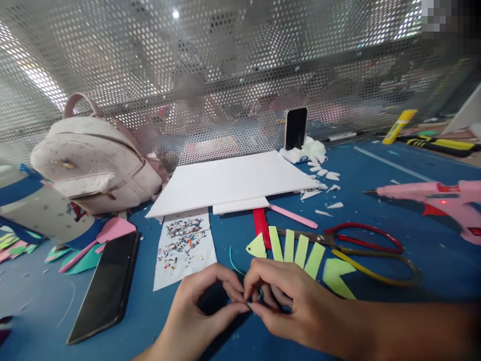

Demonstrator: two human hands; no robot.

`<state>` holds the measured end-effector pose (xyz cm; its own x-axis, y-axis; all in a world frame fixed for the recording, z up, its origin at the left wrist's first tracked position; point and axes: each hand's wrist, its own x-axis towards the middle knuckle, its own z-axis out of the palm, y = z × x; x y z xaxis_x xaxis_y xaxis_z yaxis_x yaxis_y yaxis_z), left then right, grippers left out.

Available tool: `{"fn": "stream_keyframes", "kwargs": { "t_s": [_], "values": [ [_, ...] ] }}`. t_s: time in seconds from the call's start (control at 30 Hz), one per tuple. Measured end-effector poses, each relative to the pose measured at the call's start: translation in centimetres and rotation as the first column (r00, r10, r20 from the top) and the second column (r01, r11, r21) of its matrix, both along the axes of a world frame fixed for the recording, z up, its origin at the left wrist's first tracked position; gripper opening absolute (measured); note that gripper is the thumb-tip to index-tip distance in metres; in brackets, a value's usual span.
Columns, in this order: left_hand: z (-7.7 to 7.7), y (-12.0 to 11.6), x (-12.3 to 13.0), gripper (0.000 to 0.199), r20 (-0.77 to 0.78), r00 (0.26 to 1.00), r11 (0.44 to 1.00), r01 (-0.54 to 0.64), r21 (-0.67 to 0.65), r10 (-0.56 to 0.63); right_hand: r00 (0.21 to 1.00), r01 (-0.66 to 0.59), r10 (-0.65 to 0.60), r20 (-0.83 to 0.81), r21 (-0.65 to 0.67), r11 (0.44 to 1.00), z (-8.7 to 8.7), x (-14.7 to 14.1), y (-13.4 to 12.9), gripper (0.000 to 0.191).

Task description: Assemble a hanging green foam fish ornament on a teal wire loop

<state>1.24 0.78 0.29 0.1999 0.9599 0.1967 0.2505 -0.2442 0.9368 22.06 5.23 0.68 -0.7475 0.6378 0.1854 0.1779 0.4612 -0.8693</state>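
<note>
My left hand (205,306) and my right hand (296,301) meet fingertip to fingertip low in the middle of the view. Both are closed in a pinch on a thin teal thread (233,263). One end of it curls up above the fingers, and part shows between the fingers of my right hand. What lies right at the fingertips is mostly hidden. Past my hands, a white sheet (160,273) carries many tiny coloured beads (184,240). Behind my right hand lie light green cut pieces (289,244), partly covered by it.
Red-and-yellow-handled scissors (364,238) lie beyond my right hand, with a pink glue gun (432,193) at the far right. A black phone (105,286) lies left. White boards (233,178), a backpack (93,160) and a propped phone (296,128) stand before the perforated metal wall (233,100).
</note>
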Motion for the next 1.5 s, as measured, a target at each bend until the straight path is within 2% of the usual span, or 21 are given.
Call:
{"fn": "stream_keyframes", "kwargs": {
  "t_s": [0.17, 0.33, 0.4, 0.5, 0.57, 0.63, 0.7, 0.8, 0.9, 0.97, 1.03, 1.1, 1.2, 1.4, 1.5],
  "values": [
    [-0.1, -0.1, 0.0, 0.014, 0.011, 1.000, 1.000, -0.009, 0.003, 0.009, 1.000, 0.028, -0.028, 0.009, 0.021, 0.999, -0.4, -0.3, 0.2, 0.014],
    [0.4, -0.6, 0.1, 0.011, 0.010, 1.000, 0.994, 0.013, 0.113, -0.014, 0.995, 0.079, -0.076, 0.061, -0.055, 0.995, -0.2, -0.5, -0.1, 0.011],
    [0.5, -0.7, 0.1, 0.009, -0.015, 0.999, 0.984, 0.032, 0.174, -0.029, 0.994, 0.047, -0.045, 0.101, -0.010, 0.999, 0.5, -0.4, -0.1, 0.010],
    [0.4, -0.8, 0.1, 0.007, -0.058, 0.997, 0.973, 0.070, 0.221, -0.059, 0.976, -0.070, 0.032, 0.216, 0.170, 0.983, 2.5, 0.0, 0.9, 0.016],
    [0.4, -0.8, 0.1, 0.006, -0.071, 0.995, 0.969, 0.090, 0.229, -0.076, 0.958, -0.009, -0.097, 0.269, 0.369, 0.930, 4.3, 0.4, 2.5, 0.022],
    [0.4, -0.8, 0.1, 0.006, -0.079, 0.993, 0.968, 0.099, 0.229, -0.083, 0.913, 0.041, -0.270, 0.306, 0.589, 0.807, 5.8, 0.5, 4.9, 0.027],
    [0.4, -0.8, 0.1, 0.006, -0.092, 0.992, 0.967, 0.105, 0.231, -0.085, 0.866, -0.034, -0.348, 0.359, 0.736, 0.676, 6.3, 0.2, 7.6, 0.040],
    [0.3, -0.8, 0.1, 0.006, -0.104, 0.990, 0.960, 0.115, 0.256, -0.091, 0.839, -0.122, -0.335, 0.429, 0.748, 0.652, 5.3, -1.0, 11.1, 0.055],
    [0.1, -0.7, 0.1, 0.007, -0.098, 0.991, 0.946, 0.116, 0.303, -0.090, 0.808, -0.172, -0.367, 0.461, 0.780, 0.602, 3.6, -2.6, 13.1, 0.064],
    [0.0, -0.7, 0.1, 0.007, -0.095, 0.991, 0.941, 0.118, 0.317, -0.092, 0.777, -0.177, -0.420, 0.468, 0.804, 0.567, 3.0, -3.3, 13.7, 0.049],
    [-0.1, -0.7, 0.1, 0.008, -0.089, 0.991, 0.940, 0.127, 0.317, -0.103, 0.741, -0.183, -0.473, 0.477, 0.821, 0.540, 3.1, -3.8, 13.9, 0.029],
    [-0.1, -0.7, 0.1, 0.008, -0.084, 0.990, 0.941, 0.135, 0.311, -0.115, 0.714, -0.192, -0.512, 0.477, 0.837, 0.512, 4.1, -4.0, 14.2, 0.019],
    [-0.1, -0.8, 0.1, 0.007, -0.086, 0.989, 0.940, 0.138, 0.311, -0.117, 0.708, -0.181, -0.554, 0.437, 0.871, 0.456, 6.6, -4.1, 14.9, 0.014],
    [0.0, -0.7, 0.1, 0.008, -0.076, 0.991, 0.937, 0.126, 0.326, -0.107, 0.709, -0.081, -0.637, 0.304, 0.932, 0.354, 12.8, -4.7, 18.7, 0.023],
    [-0.1, -0.5, 0.1, 0.009, -0.074, 0.991, 0.933, 0.130, 0.336, -0.111, 0.696, -0.032, -0.667, 0.264, 0.940, 0.339, 14.9, -5.4, 21.3, 0.024]
  ]
}}
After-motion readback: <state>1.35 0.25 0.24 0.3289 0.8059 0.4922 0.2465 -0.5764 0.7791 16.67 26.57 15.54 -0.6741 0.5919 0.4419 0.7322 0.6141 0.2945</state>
